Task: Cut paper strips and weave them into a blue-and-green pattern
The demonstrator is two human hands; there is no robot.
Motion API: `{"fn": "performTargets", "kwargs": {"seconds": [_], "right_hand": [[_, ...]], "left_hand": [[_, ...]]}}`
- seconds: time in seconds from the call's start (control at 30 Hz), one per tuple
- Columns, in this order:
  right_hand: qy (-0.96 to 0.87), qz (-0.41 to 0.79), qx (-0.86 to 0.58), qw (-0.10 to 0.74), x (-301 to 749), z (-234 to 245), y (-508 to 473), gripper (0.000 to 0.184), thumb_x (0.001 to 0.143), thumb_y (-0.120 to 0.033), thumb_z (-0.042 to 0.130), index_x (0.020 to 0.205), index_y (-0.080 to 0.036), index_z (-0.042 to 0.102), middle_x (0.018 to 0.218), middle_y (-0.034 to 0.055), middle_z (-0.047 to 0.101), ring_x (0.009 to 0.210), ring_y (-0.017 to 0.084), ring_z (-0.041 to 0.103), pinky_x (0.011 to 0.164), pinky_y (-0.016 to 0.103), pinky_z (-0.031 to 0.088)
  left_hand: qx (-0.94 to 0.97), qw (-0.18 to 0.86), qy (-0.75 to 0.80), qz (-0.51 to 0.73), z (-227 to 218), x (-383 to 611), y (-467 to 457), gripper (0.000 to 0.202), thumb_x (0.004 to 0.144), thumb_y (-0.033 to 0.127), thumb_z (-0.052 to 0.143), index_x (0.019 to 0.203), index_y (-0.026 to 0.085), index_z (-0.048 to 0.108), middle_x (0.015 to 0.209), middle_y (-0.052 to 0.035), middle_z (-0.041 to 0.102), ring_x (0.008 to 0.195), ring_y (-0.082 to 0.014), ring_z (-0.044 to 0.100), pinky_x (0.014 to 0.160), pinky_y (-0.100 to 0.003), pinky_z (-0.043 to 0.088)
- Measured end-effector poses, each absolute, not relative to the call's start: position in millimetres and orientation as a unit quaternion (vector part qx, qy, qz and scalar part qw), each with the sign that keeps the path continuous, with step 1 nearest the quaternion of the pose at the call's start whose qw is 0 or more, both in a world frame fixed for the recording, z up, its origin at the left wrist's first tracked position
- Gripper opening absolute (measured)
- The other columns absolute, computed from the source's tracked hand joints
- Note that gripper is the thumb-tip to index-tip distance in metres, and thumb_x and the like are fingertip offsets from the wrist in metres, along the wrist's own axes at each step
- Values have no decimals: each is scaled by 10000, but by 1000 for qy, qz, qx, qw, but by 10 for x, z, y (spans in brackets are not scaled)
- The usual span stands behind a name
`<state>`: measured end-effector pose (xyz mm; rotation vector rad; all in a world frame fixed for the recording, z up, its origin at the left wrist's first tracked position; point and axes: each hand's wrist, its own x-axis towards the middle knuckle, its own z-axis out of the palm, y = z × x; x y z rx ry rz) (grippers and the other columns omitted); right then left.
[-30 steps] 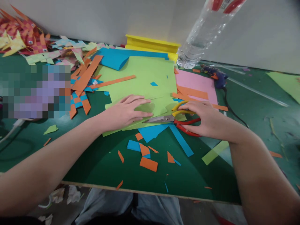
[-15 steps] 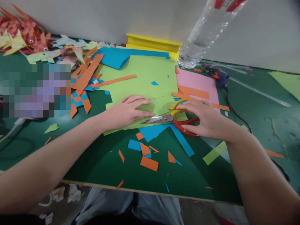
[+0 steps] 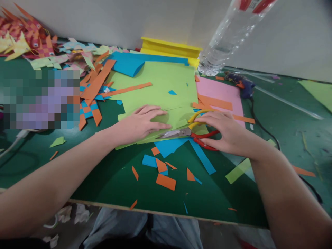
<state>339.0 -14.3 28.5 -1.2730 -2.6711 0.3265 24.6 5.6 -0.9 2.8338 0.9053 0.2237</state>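
Observation:
My left hand lies on light green paper with its fingers spread, pressing the sheets against the table. My right hand is wrapped round the handles of a pair of scissors, one loop yellow and the other red. The scissor blades point left, close to my left fingertips and along the near edge of the green paper. From under that edge a blue paper piece and a blue strip stick out. Small orange scraps lie nearer to me.
Woven orange and blue paper strips lie to the left. A clear water bottle stands at the back, near a glue gun with a black cable. Pink paper is at right, folded yellow paper behind. Paper fish fill the far left.
The scissor handles have drawn slightly closer together in my right hand. My left hand stays in place on the green paper.

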Motion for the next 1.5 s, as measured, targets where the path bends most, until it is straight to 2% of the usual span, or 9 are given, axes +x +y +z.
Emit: {"fn": "performTargets", "kwargs": {"seconds": [0.2,0.87,1.03,1.27,1.5], "right_hand": [[-902,102,-413,78,3340,277,-163,414,881,-457,601,1248,-266,592,1249,88,666,1196,334,593,998,518,400],[-913,93,-389,76,3319,256,-208,438,934,-469,544,1276,-197,579,1268,128,651,1195,335,579,973,480,402],[-913,94,-390,76,3325,247,-200,416,923,-454,567,1256,-205,595,1255,124,660,1165,329,590,955,474,409],[-913,91,-389,77,3264,250,-228,406,902,-421,604,1239,-194,601,1213,120,678,1157,326,594,967,477,391],[-913,93,-390,76,3274,256,-228,386,908,-412,598,1240,-215,605,1230,111,674,1124,315,605,971,480,395]], "left_hand": [[948,72,303,73,-7,246,52,434,1010,124,431,1340,325,630,1551,-79,426,1474,-288,293,1163,-499,319],[949,75,294,82,-43,230,77,475,1004,115,442,1384,363,583,1540,-59,432,1453,-284,319,1168,-509,307],[948,80,298,78,-40,229,75,484,1005,116,442,1390,376,573,1540,-41,431,1453,-276,314,1174,-501,297],[950,65,295,82,-61,227,72,421,1013,199,495,1394,361,573,1539,-69,430,1435,-290,341,1164,-496,307],[952,58,295,64,-41,240,64,448,1003,175,505,1408,357,559,1547,-81,418,1448,-299,330,1171,-503,292]]}}
